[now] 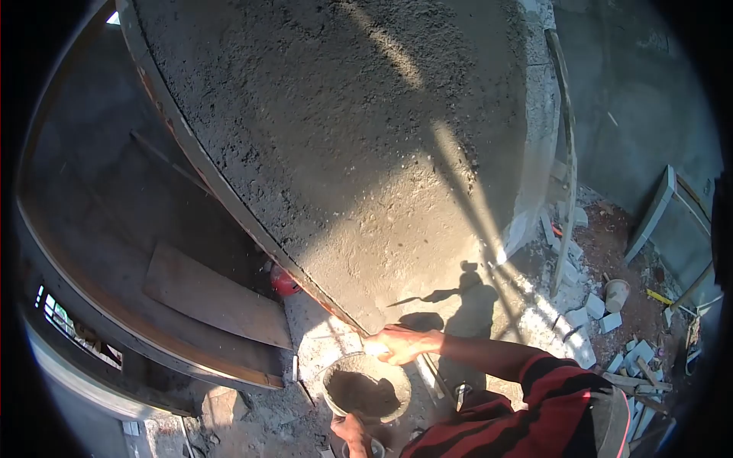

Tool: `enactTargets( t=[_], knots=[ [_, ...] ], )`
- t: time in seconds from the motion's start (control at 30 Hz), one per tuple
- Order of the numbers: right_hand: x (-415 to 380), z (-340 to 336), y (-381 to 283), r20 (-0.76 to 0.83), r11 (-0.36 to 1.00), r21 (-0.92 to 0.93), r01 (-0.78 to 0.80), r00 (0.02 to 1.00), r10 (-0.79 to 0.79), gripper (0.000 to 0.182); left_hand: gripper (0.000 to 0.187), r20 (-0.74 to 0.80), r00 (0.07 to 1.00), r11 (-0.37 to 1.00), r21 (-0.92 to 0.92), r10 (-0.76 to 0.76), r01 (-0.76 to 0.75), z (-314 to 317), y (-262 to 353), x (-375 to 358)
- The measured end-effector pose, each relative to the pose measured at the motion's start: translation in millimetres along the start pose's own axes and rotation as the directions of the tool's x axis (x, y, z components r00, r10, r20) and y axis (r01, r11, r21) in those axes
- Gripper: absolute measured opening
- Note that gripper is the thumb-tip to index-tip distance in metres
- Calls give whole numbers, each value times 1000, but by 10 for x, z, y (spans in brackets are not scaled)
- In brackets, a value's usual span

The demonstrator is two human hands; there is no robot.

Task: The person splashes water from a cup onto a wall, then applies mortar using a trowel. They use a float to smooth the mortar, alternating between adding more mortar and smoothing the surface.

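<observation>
My left hand (351, 431) is closed on the near left rim of a round pan (329, 395), which holds grey wet mortar (363, 393). Just above the pan, my right hand (405, 344) is closed with its fingers wrapped round a trowel. Most of the trowel is hidden by the hand and glare, but its pointed shadow falls on the wall. In front of me rises a wall (343, 130) coated in rough grey mortar, partly sunlit. My right hand is close to the wall's lower left edge.
A red round object (284, 281) sits behind the wall's left edge. To the left, a board (214, 298) leans in the opening. On the right are a wooden pole (566, 153), a bucket (616, 294), broken blocks (595, 307) and wood scraps (630, 382).
</observation>
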State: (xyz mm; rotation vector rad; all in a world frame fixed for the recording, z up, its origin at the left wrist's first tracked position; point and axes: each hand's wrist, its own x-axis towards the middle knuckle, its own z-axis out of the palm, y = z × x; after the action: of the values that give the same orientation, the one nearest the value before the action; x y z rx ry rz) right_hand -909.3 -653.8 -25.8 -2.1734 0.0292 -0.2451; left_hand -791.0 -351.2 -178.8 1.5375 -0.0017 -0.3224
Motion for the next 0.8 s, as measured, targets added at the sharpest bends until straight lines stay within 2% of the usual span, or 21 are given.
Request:
enactTargets(
  t=[0.03, 0.1, 0.17, 0.2, 0.23, 0.27, 0.3, 0.33, 0.37, 0.43, 0.5, 0.53, 0.6, 0.63, 0.67, 0.7, 0.77, 0.8],
  knots=[
    [-170, 218, 139, 178, 998, -38, -54, 982, 60, 13, 28, 64, 997, 999, -28, 31, -29, 140, 209, -130],
    [-329, 624, 579, 470, 980, -130, -149, 861, 193, 23, 32, 137, 990, 989, 145, -44, 24, 235, 303, -169],
    [-478, 763, 652, 355, 907, -228, -354, 837, 416, 26, 40, 165, 982, 903, 403, 88, -149, 306, 123, -106],
    [-529, 1036, 1131, 201, 932, -246, -265, 927, 317, 30, 45, 261, 962, 902, 394, 76, -178, 394, 331, -213],
    [-611, 1030, 1348, 356, 968, 27, -251, 907, 226, 26, 43, 292, 949, 940, 276, 120, -203, 553, 507, -354],
    [-773, 905, 1234, 433, 861, 258, -438, 849, 302, 23, 43, 355, 928, 940, 263, 115, -217, 567, 517, -365],
    [-927, 761, 1029, 522, 672, 447, -590, 782, 340, 19, 44, 416, 902, 941, 245, 115, -233, 607, 507, -341],
    [-1040, 745, 911, 564, 571, 432, -698, 703, 433, 24, 42, 451, 887, 962, 181, 104, -205, 610, 468, -337],
    [-1211, 978, 1034, 573, 411, 529, -742, 670, 472, 23, 41, 486, 868, 978, 113, 99, -175, 637, 409, -328],
    [-1517, 1160, 1141, 595, 190, 742, -643, 762, 254, 27, 39, 520, 849, 994, 3, 94, -113, 797, 364, -373],
    [-1646, 1104, 803, 589, -98, 803, -588, 756, 285, 33, 36, 513, 854, 995, -68, 92, -66, 915, 433, -454],
    [-1662, 1050, 637, 541, -54, 827, -559, 767, 346, 37, 31, 496, 868, 1000, -2, 3, -2, 903, 303, -387],
    [-1724, 940, 464, 417, -182, 909, -375, 817, 398, 37, 27, 530, 847, 999, 21, -46, 41, 866, -84, -158],
    [-1747, 864, 327, 355, -240, 931, -274, 831, 428, 37, 25, 546, 835, 997, 33, -71, 63, 945, -39, -168],
    [-1716, 731, 222, 237, -192, 967, -169, 873, 427, 40, 19, 498, 850, 983, 35, -173, 179, 1001, -11, -223],
    [-1667, 605, 186, 158, -257, 965, -48, 891, 425, 34, 18, 490, 849, 979, 53, -197, 196, 1109, 122, -303],
    [-1564, 119, -68, -91, -211, 963, 167, 940, 327, 23, 15, 463, 851, 969, 89, -247, 232, 1225, 286, -417],
    [-1488, -153, -203, -195, -138, 955, 262, 907, 372, 19, 14, 436, 869, 973, 96, -233, 212, 1265, 214, -390]
  ],
)
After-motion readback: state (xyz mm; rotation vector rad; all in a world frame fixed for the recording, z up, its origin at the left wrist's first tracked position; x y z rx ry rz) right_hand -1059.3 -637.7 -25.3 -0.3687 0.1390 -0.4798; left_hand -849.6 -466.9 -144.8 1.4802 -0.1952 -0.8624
